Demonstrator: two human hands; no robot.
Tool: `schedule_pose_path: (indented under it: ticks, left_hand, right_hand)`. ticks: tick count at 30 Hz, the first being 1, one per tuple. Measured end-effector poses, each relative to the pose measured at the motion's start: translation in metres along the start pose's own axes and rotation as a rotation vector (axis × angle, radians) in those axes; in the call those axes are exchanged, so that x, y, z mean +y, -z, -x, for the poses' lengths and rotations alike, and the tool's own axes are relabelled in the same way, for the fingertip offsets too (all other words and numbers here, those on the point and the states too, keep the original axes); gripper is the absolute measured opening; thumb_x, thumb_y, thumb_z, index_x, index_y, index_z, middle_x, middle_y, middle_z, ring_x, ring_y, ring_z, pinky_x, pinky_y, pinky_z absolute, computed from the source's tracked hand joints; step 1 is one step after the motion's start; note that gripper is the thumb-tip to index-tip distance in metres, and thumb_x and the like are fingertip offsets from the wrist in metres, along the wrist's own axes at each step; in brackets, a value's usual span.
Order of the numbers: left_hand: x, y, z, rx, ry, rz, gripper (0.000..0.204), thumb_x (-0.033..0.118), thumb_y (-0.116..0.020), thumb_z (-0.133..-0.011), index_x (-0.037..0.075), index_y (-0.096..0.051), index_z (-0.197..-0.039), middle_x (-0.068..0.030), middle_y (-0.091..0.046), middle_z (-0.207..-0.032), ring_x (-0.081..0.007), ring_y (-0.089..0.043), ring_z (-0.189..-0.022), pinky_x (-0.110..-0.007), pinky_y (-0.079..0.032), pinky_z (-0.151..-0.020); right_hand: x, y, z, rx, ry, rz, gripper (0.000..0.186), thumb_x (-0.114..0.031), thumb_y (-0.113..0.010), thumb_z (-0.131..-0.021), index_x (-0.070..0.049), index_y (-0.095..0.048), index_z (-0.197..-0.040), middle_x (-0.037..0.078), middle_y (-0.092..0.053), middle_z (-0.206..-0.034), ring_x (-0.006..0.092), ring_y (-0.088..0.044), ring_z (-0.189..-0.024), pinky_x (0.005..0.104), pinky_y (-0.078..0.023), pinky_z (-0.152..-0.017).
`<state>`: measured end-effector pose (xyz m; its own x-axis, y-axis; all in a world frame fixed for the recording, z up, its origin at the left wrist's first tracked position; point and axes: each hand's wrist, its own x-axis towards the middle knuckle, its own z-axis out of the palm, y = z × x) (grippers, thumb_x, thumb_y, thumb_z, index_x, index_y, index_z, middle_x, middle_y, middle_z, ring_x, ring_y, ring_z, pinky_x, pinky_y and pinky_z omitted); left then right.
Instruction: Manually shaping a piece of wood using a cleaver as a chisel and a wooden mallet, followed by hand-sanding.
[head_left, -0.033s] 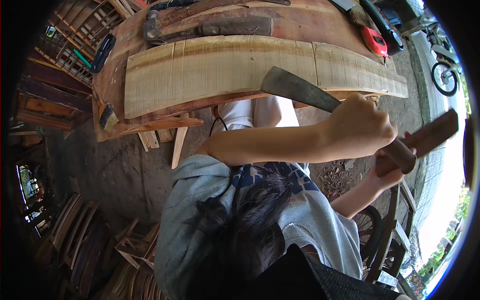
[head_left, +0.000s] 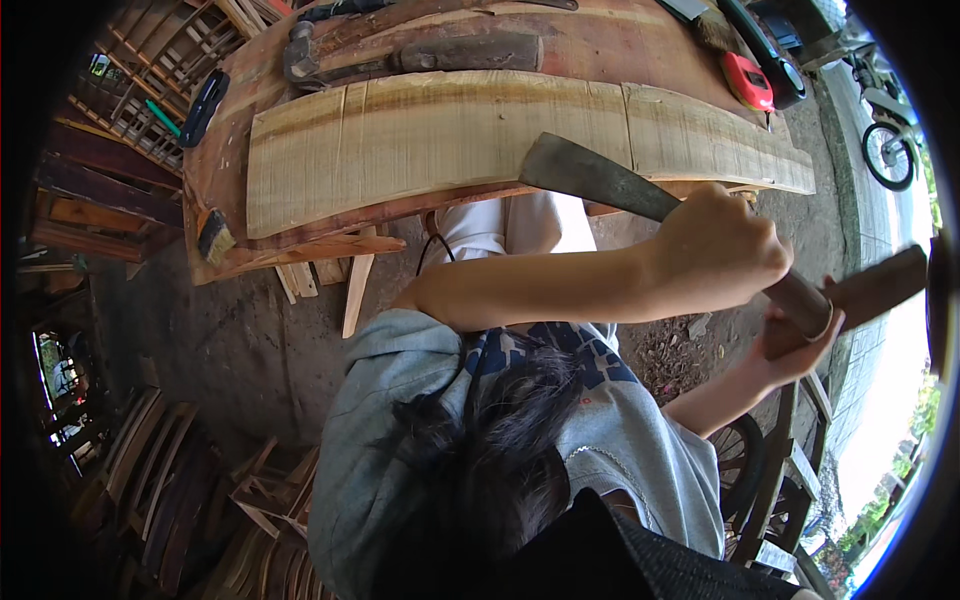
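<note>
Gripping chisel [head_left: 602, 178] in left hand [head_left: 718, 250], block [head_left: 880, 288] in right hand [head_left: 786, 364]

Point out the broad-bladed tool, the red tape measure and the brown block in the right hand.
Broad-bladed tool [head_left: 600, 182]: head view, on its flat metal face.
Red tape measure [head_left: 747, 82]: head view, middle of its case.
Brown block [head_left: 875, 290]: head view, its exposed length.

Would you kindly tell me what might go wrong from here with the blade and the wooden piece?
The dark wooden piece in the right grip is near the end of the tool's handle; if it strays, it might catch the left grip.

The broad-bladed tool overlaps the front edge of the pale board in view, with white trousers showing just below; a slip could perhaps gouge the board or reach the legs.
</note>
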<state>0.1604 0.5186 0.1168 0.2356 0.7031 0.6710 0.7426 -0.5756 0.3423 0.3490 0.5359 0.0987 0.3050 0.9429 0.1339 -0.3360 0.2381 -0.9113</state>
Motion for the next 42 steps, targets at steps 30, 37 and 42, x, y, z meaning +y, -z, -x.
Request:
schedule_pose_path:
  ticks: [30, 37, 42]
  left_hand:
    - [-0.043, 0.048, 0.036, -0.036, 0.461, -0.280, 0.019, 0.021, -0.070, -0.062, 0.010, -0.065, -0.076, -0.0081, -0.060, -0.056, -0.0209, -0.062, -0.049, -0.034, -0.049, -0.045]
    - [-0.059, 0.087, 0.063, -0.026, 0.657, -0.420, 0.019, 0.025, -0.070, -0.067, 0.014, -0.070, -0.082, -0.0054, -0.063, -0.057, -0.0186, -0.062, -0.050, -0.031, -0.049, -0.049]
    - [-0.064, 0.096, 0.075, 0.111, 0.579, -0.435, 0.021, 0.019, -0.071, -0.064, 0.013, -0.069, -0.084, -0.0053, -0.062, -0.058, -0.0134, -0.057, -0.044, -0.027, -0.046, -0.042]
  right_hand:
    - [0.003, -0.034, 0.053, -0.141, 0.159, -0.451, 0.052, -0.039, -0.046, -0.089, 0.001, -0.037, -0.120, 0.004, -0.044, -0.067, 0.0116, -0.043, -0.052, 0.0240, -0.038, -0.044]
    - [-0.003, -0.036, 0.047, -0.395, -0.041, -0.362, 0.050, -0.037, -0.044, -0.091, 0.002, -0.036, -0.121, 0.007, -0.043, -0.070, 0.0137, -0.041, -0.048, 0.0260, -0.037, -0.039]
    - [0.030, -0.057, 0.076, -0.402, -0.163, -0.215, 0.054, -0.045, -0.052, -0.083, 0.000, -0.042, -0.111, 0.005, -0.048, -0.065, 0.0128, -0.047, -0.045, 0.0254, -0.038, -0.039]
